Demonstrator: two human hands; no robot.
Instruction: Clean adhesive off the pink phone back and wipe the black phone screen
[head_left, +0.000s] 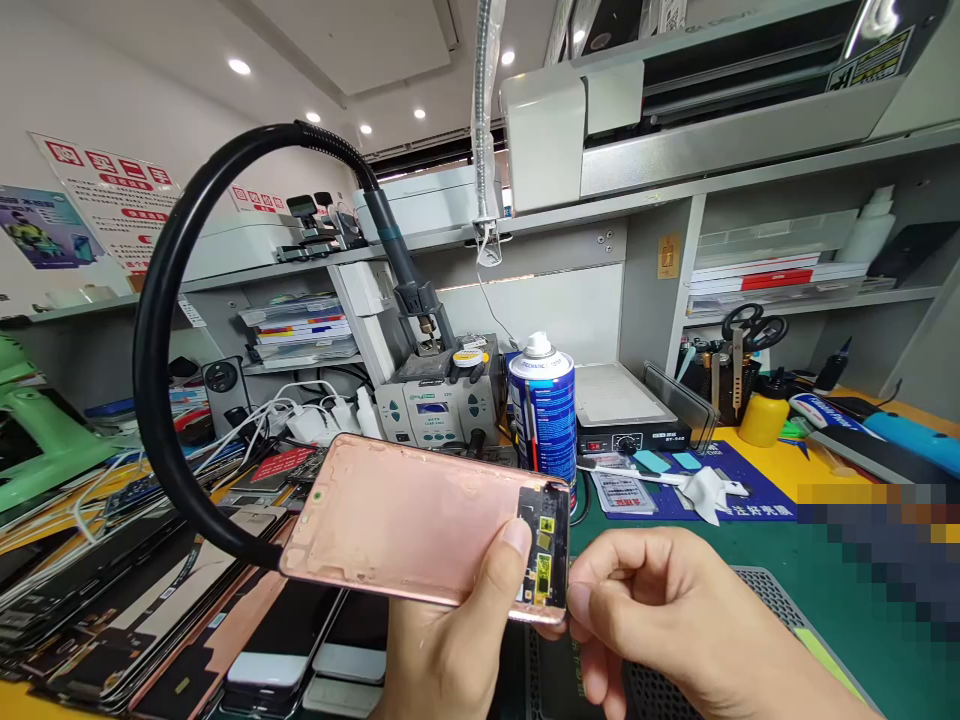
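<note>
A pink phone housing [427, 530] is held tilted in front of me, its hollow inner side facing me. A dark strip with small circuit parts [545, 545] lies across its right end. My left hand [457, 640] grips the housing from below, with the thumb on the inner face and the fingers hidden behind. At the right edge is my right hand [652, 600], thumb and forefinger pinched together against or very near the corner. Whatever sits in that pinch, if anything, cannot be made out.
Several phones and phone parts [274, 640] lie at the left. A black hose [150, 380] arches over them from a hot-air station [431, 410]. Behind the housing stand a blue spray can [541, 415] and a heating plate [626, 405]. A perforated mat [772, 600] lies at lower right.
</note>
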